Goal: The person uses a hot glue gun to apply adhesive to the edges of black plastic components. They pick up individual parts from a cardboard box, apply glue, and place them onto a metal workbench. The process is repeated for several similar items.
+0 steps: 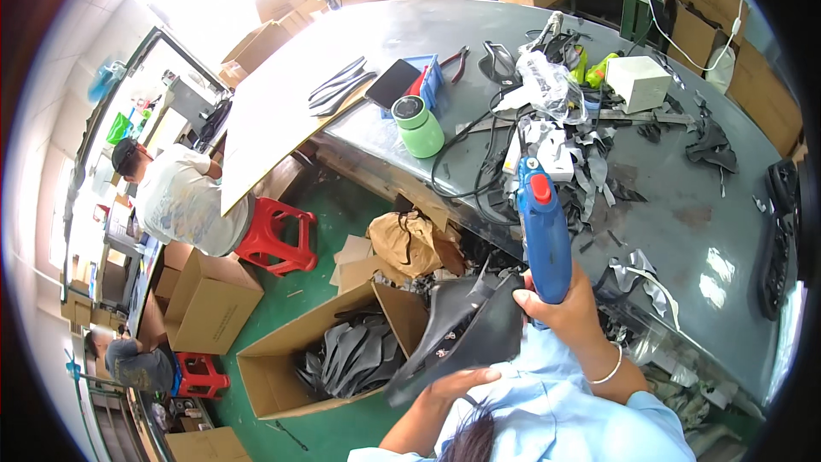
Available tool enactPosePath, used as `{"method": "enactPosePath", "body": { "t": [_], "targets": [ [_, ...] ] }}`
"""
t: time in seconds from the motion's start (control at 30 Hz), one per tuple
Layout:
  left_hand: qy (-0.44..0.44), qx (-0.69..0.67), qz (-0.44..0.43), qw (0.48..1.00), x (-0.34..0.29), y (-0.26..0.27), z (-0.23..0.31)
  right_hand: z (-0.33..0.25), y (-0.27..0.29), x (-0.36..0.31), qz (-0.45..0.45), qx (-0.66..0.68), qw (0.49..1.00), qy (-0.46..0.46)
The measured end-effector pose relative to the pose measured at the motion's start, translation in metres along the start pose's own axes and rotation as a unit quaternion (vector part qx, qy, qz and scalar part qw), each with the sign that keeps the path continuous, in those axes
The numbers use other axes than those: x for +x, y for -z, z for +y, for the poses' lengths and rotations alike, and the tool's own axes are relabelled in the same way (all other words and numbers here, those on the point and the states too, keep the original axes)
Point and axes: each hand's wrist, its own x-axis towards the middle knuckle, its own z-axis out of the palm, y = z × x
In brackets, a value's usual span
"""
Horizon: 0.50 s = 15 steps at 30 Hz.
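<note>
My right hand (560, 312) is closed around the lower part of a blue handheld tool (547, 244) with a red button near its upper end. The tool points up and away from me; its working end is hard to make out. My left hand (457, 385) grips the near edge of a black, curved, flexible piece (479, 338), its thumb showing and the other fingers mostly hidden. A few small shiny bits show on this piece. Just left of it, an open cardboard box (299, 364) on the floor holds several similar black pieces (363, 355).
The grey table (410, 30) bears scraps (547, 137), a black cable, a green jar (419, 128), a blue basket (434, 77), pliers (457, 64) and a white box (637, 83). Two people sit on red stools (278, 235) at left. A brown bag (406, 244) lies below the table edge.
</note>
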Motion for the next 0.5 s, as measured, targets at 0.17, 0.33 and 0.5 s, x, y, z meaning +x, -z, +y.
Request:
{"method": "enactPosePath", "body": {
  "t": [0.17,0.33,0.5],
  "targets": [
    [-0.162,-0.122,0.214,0.956,0.002,-0.039,0.025,0.026,0.000,0.001,0.059,-0.173,0.969,0.166],
    [-0.162,-0.062,0.250,0.953,-0.007,-0.039,0.046,0.022,0.002,0.002,0.027,-0.201,0.961,0.189],
    [-0.138,-0.035,0.253,0.957,-0.012,-0.032,0.057,0.028,0.007,0.005,-0.010,-0.209,0.955,0.211]
  ]
}}
